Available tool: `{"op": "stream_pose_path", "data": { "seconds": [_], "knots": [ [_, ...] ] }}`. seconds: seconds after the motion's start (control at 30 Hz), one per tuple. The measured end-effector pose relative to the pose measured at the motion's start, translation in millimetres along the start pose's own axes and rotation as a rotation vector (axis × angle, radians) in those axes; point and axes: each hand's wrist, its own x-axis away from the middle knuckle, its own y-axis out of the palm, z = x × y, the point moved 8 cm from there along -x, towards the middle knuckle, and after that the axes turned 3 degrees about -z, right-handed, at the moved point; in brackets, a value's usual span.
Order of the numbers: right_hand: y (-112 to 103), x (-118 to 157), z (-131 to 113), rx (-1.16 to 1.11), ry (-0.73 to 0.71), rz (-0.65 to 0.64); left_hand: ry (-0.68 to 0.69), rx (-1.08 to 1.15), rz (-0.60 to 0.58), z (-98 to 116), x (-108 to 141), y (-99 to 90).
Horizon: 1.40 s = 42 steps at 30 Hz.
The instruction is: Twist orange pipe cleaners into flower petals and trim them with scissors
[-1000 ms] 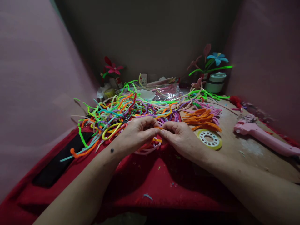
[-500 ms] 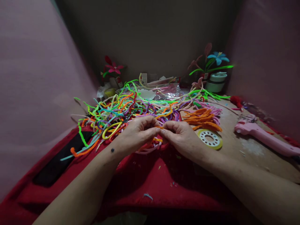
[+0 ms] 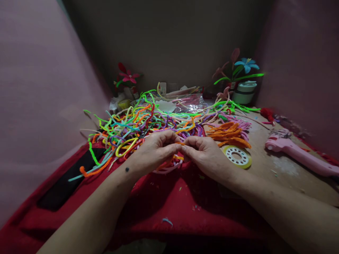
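Fingertips nearly meeting in the middle here, and pinched between them is a short orange strip (image 3: 180,143), fuzzy-looking, only a sliver of it showing. The left hand (image 3: 159,145) has thumb and forefinger pressed on one end; the right hand (image 3: 203,151) mirrors it, thumb and forefinger closed on the other end, the remaining fingers curled in and partly hidden. Both hands hang above the near edge of a big, bright tangle of fuzzy stems (image 3: 132,121), greens, purples, oranges and pale blues all crossing. Just beside the left hand, a yellow loop handle (image 3: 126,147) pokes from the heap, with a red one next to it. Over by the right wrist, a tape roll (image 3: 236,157) with a holed white core lies flat, and just behind it sits an orange bundle (image 3: 227,134) of stems. Farther right, a pink tool (image 3: 299,151) stretches across a brown board (image 3: 267,165). On the left, a long black strip (image 3: 69,183) slants over the red cloth (image 3: 196,220), which is dotted with tiny scraps. And at the back, a clear plastic packet (image 3: 194,102) glints between a red-pink flower (image 3: 129,77) and a blue flower (image 3: 247,66), a pale lidded container (image 3: 245,93) standing below the blue one.
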Motion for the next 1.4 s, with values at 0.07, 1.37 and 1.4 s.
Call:
{"op": "stream_pose_path", "data": {
  "seconds": [0.07, 1.37, 1.4],
  "knots": [
    [0.1, 0.2, 0.6, -0.002, -0.001, -0.002, -0.002, -0.008, -0.001, 0.3, 0.2, 0.0],
    [-0.6, 0.0, 0.9, 0.055, 0.011, 0.009, 0.038, -0.09, -0.014, -2.6, 0.1, 0.2],
    [-0.5, 0.0, 0.9, 0.056, 0.013, 0.007, 0.039, -0.095, -0.011, -2.1, 0.1, 0.0]
  ]
}}
